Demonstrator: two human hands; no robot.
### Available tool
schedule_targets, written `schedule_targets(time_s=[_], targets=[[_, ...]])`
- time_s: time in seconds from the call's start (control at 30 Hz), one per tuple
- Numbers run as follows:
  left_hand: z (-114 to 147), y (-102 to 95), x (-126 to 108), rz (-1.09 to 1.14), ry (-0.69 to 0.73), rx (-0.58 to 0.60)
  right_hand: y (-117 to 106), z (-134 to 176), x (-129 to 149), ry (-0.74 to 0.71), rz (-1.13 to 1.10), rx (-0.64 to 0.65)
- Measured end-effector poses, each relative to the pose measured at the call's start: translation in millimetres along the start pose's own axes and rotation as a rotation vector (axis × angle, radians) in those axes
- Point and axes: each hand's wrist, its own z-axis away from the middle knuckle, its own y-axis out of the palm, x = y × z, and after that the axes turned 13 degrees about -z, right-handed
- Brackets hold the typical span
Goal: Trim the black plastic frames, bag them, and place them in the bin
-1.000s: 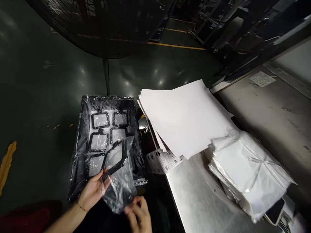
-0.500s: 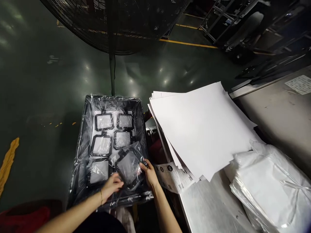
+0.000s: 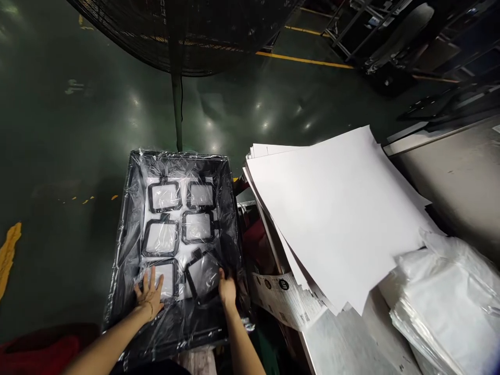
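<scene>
A black bin [image 3: 122, 229] lined with clear plastic film holds several black rectangular frames in clear bags, laid in two columns over white sheet. My left hand [image 3: 150, 291] lies with fingers spread on the near-left bagged frame [image 3: 169, 278]. At the bin's near right, my right hand [image 3: 227, 289] grips the right edge of another bagged black frame [image 3: 203, 273], thumb on top and the other fingers mostly hidden. That frame sits tilted, turned at an angle to the others. Beyond it lies a bagged frame [image 3: 198, 227] in the right column.
Right of the bin, a stack of large white sheets [image 3: 328, 208] rests on a metal table [image 3: 351, 338]. White plastic bags [image 3: 449, 307] are piled at its right. A large black fan [image 3: 187, 36] stands ahead on the green floor [image 3: 94, 130].
The bagged frame has gone down into the bin's near-right spot. My left hand has moved left from it and spread onto the near-left frame; my right hand has moved slightly left and down.
</scene>
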Motion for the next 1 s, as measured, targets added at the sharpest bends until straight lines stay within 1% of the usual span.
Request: schedule_targets(time_s=[0.07, 0.17, 0.23, 0.3, 0.37, 0.4, 0.47, 0.53, 0.6, 0.67, 0.73, 0.8, 0.83, 0.87, 0.9, 0.93, 0.97, 1.0], targets=[[-2, 2.7, -2, -0.089, -0.018, 0.020, 5, 6, -5, 0.012, 0.296, 0.003], [-4, 4.0, -3, -0.188, -0.020, 0.033, 21, 19, -11, 0.002, 0.737, 0.050], [-3, 3.2, -4, -0.236, -0.019, 0.032, 32, 25, -13, -0.049, 0.972, 0.144], [-2, 1.8, -4, -0.274, -0.022, 0.029, 39, 24, -14, -0.106, 1.152, 0.285], [-1, 0.8, -5, -0.301, -0.029, 0.028, 39, 13, -12, -0.120, 1.283, 0.394], [-1, 0.7, -5, -0.310, -0.030, 0.029, 38, 6, -11, -0.108, 1.335, 0.419], [-1, 1.1, -5, -0.319, -0.029, 0.031, 34, -7, -6, -0.071, 1.411, 0.429], [-1, 1.0, -5, -0.309, -0.021, 0.035, 35, -12, 1, -0.058, 1.453, 0.423], [-1, -1.5, -4, -0.276, -0.006, 0.047, 44, -4, 16, -0.090, 1.463, 0.414], [0, -8.2, -2, -0.225, 0.024, 0.064, 54, 18, 43, -0.173, 1.444, 0.392], [-2, -19.8, 0, -0.150, 0.081, 0.058, 56, 48, 83, -0.320, 1.393, 0.358], [-6, -35.9, 1, -0.045, 0.156, 0.023, 44, 77, 134, -0.535, 1.312, 0.288], [-9, -45.4, 1, 0.023, 0.193, -0.001, 33, 87, 161, -0.633, 1.275, 0.201], [-12, -55.9, 0, 0.100, 0.226, -0.021, 18, 94, 187, -0.694, 1.248, 0.074], [-16, -67.3, -1, 0.184, 0.252, -0.039, 3, 97, 211, -0.723, 1.223, -0.072], [-19, -79.7, -2, 0.273, 0.269, -0.052, -13, 96, 231, -0.714, 1.193, -0.235], [-23, -93.0, -4, 0.366, 0.279, -0.060, -26, 91, 247, -0.685, 1.167, -0.364], [-26, -107.5, -4, 0.461, 0.282, -0.061, -36, 86, 257, -0.652, 1.151, -0.429]])
